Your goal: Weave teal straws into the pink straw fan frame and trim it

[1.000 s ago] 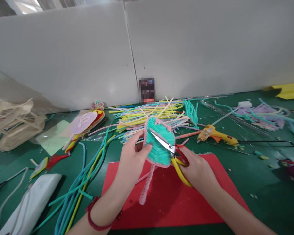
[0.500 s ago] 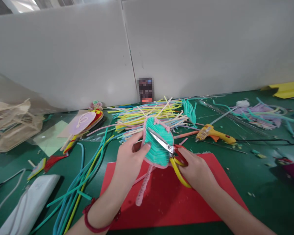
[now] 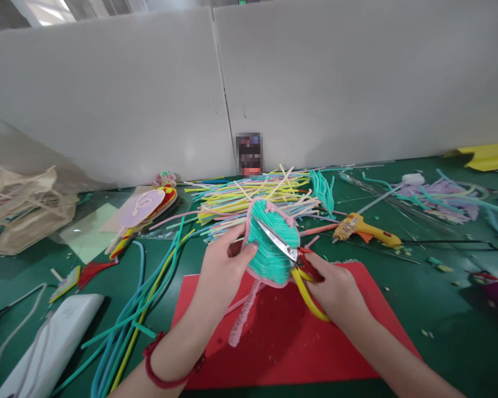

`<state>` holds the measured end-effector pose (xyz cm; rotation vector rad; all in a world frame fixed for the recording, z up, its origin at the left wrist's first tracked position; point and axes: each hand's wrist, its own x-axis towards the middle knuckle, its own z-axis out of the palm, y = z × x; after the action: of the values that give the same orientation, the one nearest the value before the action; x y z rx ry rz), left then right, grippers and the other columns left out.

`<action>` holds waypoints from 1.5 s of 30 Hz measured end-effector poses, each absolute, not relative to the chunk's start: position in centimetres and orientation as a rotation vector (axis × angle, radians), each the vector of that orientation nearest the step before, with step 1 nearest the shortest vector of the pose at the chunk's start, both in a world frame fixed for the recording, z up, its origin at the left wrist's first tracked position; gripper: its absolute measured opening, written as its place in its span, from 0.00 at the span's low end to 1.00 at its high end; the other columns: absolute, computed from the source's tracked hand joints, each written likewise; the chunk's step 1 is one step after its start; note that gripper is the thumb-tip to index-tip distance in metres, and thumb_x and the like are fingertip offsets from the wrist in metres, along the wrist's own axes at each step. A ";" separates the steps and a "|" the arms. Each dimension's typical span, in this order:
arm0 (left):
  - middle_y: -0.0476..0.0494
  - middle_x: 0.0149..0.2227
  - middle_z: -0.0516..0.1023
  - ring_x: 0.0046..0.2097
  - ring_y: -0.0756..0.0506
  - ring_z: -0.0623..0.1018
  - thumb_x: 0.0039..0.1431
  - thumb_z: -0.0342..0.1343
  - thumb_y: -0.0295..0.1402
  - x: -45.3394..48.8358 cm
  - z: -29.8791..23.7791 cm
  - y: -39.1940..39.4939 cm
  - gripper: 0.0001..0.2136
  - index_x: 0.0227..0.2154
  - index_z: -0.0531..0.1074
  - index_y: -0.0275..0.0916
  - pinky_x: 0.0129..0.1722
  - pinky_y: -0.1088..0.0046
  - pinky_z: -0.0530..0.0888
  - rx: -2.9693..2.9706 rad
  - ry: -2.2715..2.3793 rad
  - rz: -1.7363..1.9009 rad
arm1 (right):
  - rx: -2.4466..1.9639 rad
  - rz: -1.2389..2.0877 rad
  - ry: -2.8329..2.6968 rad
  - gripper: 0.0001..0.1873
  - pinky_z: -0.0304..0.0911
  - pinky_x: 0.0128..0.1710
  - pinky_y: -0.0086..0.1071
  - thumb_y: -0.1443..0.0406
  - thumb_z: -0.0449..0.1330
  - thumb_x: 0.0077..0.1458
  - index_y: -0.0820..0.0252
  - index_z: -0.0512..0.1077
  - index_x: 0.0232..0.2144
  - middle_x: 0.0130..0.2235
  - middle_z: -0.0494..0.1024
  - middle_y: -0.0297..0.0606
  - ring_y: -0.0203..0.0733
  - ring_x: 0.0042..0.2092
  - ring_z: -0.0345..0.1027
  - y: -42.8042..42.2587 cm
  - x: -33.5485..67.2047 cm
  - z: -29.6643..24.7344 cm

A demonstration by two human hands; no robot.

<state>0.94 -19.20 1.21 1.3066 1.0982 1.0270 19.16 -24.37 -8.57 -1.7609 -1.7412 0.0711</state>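
My left hand (image 3: 228, 265) pinches the left edge of a small round fan (image 3: 269, 265) made of green pipe cleaners, with a pink rim and a twisted pink handle (image 3: 244, 320) hanging down. A pink twisted piece sits near the fan's upper right edge. Scissors (image 3: 276, 239) with red and yellow handles are gripped in my right hand (image 3: 336, 284). Their blades look closed and lie across the fan's face, pointing up and left. A red sheet (image 3: 307, 354) lies on the green table beneath both hands.
Behind the fan lies a heap of coloured pipe cleaners (image 3: 249, 199). A yellow glue gun (image 3: 367, 229) rests at the right. On the left are long pipe cleaners (image 3: 128, 315), a white power strip (image 3: 52, 348), a lilac fan (image 3: 141, 209) and a wooden frame (image 3: 20, 215).
The view has shifted slightly. My hands, the fan and the scissors sit a little further right in the picture, with both grips and the blades' pose much the same.
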 end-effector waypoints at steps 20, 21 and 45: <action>0.43 0.48 0.75 0.50 0.40 0.72 0.47 0.59 0.31 -0.2 1.0 -18.0 0.16 0.42 0.75 0.40 0.49 0.63 0.69 1.249 1.150 1.107 | -1.648 0.648 -1.389 0.17 0.63 0.28 0.29 0.54 0.62 0.42 0.57 0.65 0.30 0.29 0.72 0.35 0.39 0.30 0.67 -24.1 18.8 -7.1; 0.43 0.48 0.76 0.50 0.40 0.73 0.47 0.59 0.31 -0.2 0.9 -18.0 0.16 0.42 0.75 0.41 0.49 0.63 0.69 1.250 1.147 1.105 | -1.646 0.648 -1.374 0.18 0.63 0.29 0.29 0.54 0.62 0.42 0.57 0.65 0.31 0.30 0.72 0.36 0.39 0.31 0.67 -24.2 18.8 -7.1; 0.46 0.42 0.74 0.41 0.46 0.75 0.45 0.59 0.31 0.8 0.6 -18.8 0.14 0.38 0.70 0.38 0.40 0.70 0.71 1.035 1.179 1.191 | -1.742 0.050 -1.799 0.16 0.61 0.22 0.29 0.56 0.57 0.48 0.58 0.70 0.37 0.30 0.79 0.37 0.41 0.27 0.72 -24.5 19.4 -8.3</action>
<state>0.76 -18.75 0.62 1.0354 1.1790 1.1907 19.44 -24.53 -8.28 -1.7419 -1.7991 0.0501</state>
